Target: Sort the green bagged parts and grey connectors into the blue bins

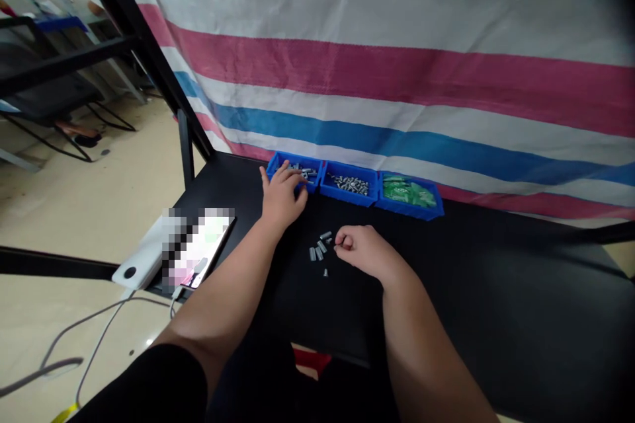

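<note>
Dull metal fasteners [320, 246] and blue plastic bins [292, 168] on a matt black table [496, 324].

The bin under the left hand [282, 197] looked smooth and faintly glossy, and the fasteners near the right hand [360, 252] were plain grey metal with a soft sheen. Past both hands, glossy green plastic packets [403, 189] filled the farthest bin, and beyond them hung a woven plastic tarpaulin [397, 79], creased and slightly shiny.
</note>
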A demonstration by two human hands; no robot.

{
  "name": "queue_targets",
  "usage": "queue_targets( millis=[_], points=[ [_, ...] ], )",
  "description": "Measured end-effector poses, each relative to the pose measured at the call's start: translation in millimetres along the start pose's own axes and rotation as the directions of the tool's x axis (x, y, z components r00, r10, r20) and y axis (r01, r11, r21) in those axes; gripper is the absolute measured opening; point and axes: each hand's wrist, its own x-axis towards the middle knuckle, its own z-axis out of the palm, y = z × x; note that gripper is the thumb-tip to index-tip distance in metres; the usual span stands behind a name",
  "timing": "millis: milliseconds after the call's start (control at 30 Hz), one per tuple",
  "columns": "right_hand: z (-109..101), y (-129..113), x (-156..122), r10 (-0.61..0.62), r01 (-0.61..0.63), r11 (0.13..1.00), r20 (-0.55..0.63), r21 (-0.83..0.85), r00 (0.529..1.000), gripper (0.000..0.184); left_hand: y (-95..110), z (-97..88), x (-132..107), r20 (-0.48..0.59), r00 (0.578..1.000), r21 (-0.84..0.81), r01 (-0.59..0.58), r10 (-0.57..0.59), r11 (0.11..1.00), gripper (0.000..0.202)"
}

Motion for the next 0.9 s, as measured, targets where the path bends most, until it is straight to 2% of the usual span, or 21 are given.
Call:
queue_targets(
  millis=[67, 133, 200, 267, 367, 467, 733, 900],
  points=[
    [-0.3, -2.7, 0.1, -0.005, 0.005, 1.000, -0.001, -0.016, 1.000, 0.003, 3.7, -3.2, 0.2, 0.039, 0.997, -0.046, -0.071, 0.072, 0.996, 0.015],
    [0.2, -7.3, 0.4, -0.005, 0.005, 1.000, -0.006, -0.031, 1.000, 0.009, 7.3, -6.9, 0.3, 0.131, 0.975, -0.135, -0.161, 0.179, 0.978, 0.015],
    [1.8, -12.2, 1.4, -0.048, 0.045, 0.997, -0.036, -0.070, 0.998, 0.016, 10.8, -9.6, -0.5, 0.249, 0.928, -0.238, -0.220, 0.278, 0.946, 0.018],
    [4.9, -16.2, 3.1, -0.128, 0.121, 0.985, -0.055, -0.125, 0.990, 0.020, 13.7, -10.4, -2.2, 0.339, 0.882, -0.301, -0.229, 0.328, 0.926, 0.020],
    [10.6, -19.2, 6.9, -0.205, 0.197, 0.967, -0.033, -0.164, 0.978, 0.015, 15.7, -8.6, -4.6, 0.407, 0.849, -0.321, -0.213, 0.338, 0.923, 0.020],
    [14.2, -18.8, 10.6, -0.221, 0.206, 0.962, -0.069, -0.177, 0.973, 0.011, 15.1, -6.5, -5.4, 0.464, 0.820, -0.309, -0.204, 0.334, 0.929, 0.017],
    [18.0, -3.9, 16.8, -0.181, 0.154, 0.979, -0.220, -0.132, 0.959, 0.014, 14.4, -4.3, -6.2, 0.553, 0.730, -0.375, -0.213, 0.402, 0.902, 0.019],
    [21.2, 4.2, 21.4, -0.166, 0.154, 0.986, -0.232, -0.069, 0.958, 0.016, 13.7, -0.7, -7.1, 0.582, 0.710, -0.374, -0.200, 0.397, 0.906, 0.028]
  ],
)
